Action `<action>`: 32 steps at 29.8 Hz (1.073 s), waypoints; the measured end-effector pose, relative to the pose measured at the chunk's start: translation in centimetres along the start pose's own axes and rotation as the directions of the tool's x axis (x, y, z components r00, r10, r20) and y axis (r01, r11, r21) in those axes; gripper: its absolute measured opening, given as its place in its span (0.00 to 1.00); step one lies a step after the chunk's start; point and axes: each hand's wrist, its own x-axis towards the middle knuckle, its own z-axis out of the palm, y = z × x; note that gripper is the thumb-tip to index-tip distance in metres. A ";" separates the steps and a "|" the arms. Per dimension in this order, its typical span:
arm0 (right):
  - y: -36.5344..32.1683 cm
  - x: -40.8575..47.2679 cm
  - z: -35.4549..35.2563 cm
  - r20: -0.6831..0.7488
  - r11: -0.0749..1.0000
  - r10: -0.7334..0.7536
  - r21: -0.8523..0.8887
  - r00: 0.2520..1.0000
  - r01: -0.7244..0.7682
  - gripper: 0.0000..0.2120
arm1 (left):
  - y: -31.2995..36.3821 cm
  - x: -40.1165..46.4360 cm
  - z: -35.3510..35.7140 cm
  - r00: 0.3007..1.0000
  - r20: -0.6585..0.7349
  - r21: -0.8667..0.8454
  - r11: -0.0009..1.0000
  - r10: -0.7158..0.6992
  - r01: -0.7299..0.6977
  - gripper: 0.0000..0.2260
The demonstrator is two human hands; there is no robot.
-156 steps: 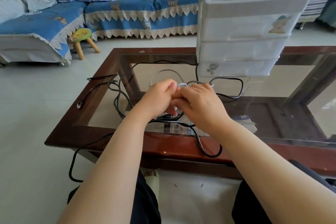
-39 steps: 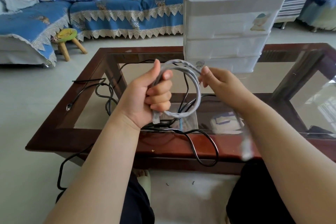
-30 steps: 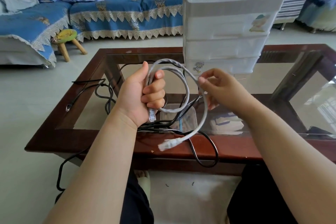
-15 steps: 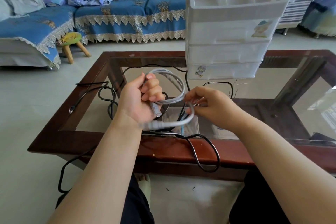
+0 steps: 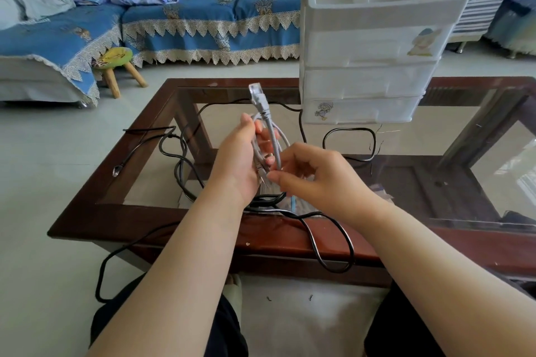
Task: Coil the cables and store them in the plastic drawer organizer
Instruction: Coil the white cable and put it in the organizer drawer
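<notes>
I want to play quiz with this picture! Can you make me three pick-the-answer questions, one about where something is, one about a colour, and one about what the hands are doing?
1. Where does the drawer organizer stand?
A. on the floor
B. on the glass table
C. on the sofa

2. What colour is the cable lying loose on the table?
A. black
B. red
C. yellow

3. What is the left hand doing?
A. resting flat on the table
B. pulling a drawer
C. holding the grey cable

Answers:
1 B, its base sits on the far side of the tabletop.
2 A, the black cable loops over the near table edge.
3 C, the fingers curl round the grey loops, one plug sticking up above them, while the right hand pinches the cable lower down.
</notes>
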 end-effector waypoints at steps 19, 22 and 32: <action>1.4 2.5 -2.0 0.036 0.964 0.076 -0.259 0.996 -0.064 0.12 | -0.2 -0.5 -0.7 0.879 0.290 0.435 0.870 -0.380 0.232 0.23; 1.7 2.5 -1.7 0.024 0.974 0.093 -0.208 0.995 -0.087 0.09 | -0.2 -0.5 -0.7 0.889 0.278 0.423 0.878 -0.363 0.226 0.21; 2.3 2.4 -3.3 -0.061 0.968 0.239 -0.061 0.969 -0.242 0.03 | -1.1 0.2 1.0 0.934 0.293 0.361 0.928 -0.204 0.090 0.12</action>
